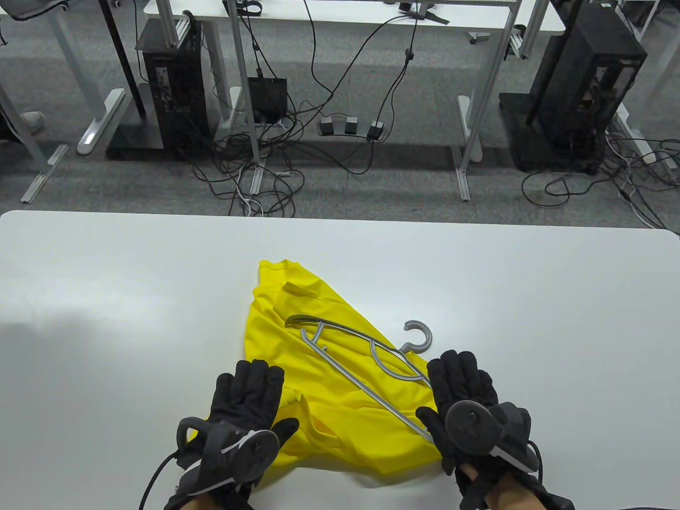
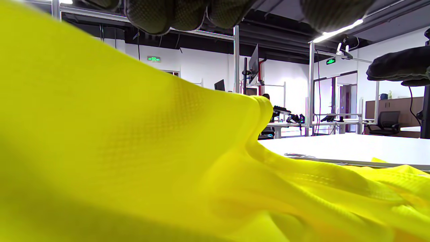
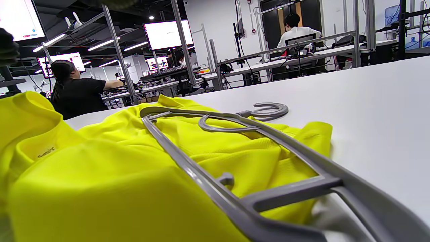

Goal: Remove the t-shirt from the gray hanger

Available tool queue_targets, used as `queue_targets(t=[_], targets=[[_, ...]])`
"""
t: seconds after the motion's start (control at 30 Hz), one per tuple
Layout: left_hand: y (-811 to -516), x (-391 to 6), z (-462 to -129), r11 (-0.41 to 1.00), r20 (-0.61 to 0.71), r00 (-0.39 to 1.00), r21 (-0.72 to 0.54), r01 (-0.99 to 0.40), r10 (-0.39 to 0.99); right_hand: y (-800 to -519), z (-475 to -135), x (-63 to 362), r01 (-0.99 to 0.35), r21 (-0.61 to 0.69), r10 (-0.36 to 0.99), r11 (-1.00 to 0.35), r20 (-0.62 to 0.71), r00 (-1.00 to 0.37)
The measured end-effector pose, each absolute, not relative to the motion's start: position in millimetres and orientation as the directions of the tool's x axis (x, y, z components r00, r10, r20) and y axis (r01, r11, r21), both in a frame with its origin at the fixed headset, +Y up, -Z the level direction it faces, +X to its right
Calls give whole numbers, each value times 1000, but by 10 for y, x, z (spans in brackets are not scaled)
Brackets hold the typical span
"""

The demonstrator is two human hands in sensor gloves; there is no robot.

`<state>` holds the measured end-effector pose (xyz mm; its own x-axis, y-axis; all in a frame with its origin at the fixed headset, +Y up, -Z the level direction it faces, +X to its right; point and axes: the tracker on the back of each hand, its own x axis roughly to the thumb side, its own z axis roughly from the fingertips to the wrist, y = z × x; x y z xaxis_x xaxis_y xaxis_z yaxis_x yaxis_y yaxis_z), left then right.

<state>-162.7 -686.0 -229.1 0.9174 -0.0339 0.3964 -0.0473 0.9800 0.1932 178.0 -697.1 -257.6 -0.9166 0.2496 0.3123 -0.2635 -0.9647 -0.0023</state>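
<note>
A yellow t-shirt (image 1: 319, 382) lies crumpled on the white table (image 1: 106, 297). The gray hanger (image 1: 366, 387) lies flat on top of it, with its hook (image 1: 419, 332) on the bare table to the right. My left hand (image 1: 249, 396) is open, fingers stretched out over the shirt's near left part; its fingertips (image 2: 151, 16) hang above the fabric (image 2: 134, 151). My right hand (image 1: 462, 388) is open, fingers stretched out over the hanger's near right end, which it hides. The right wrist view shows the hanger (image 3: 289, 191) resting on the shirt (image 3: 100, 168).
The table's far edge (image 1: 340, 217) runs across the middle of the table view. Beyond it the floor holds computer towers (image 1: 172, 90), table legs and loose cables. Bare white tabletop lies left and right of the shirt.
</note>
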Motion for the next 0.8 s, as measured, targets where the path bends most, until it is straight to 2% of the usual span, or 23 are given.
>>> queue_targets(t=[0.8], targets=[[-6866, -1589, -2280, 983, 411, 911, 181, -36, -42, -6989, -2589, 1777, -271, 27, 267, -962, 297, -917]])
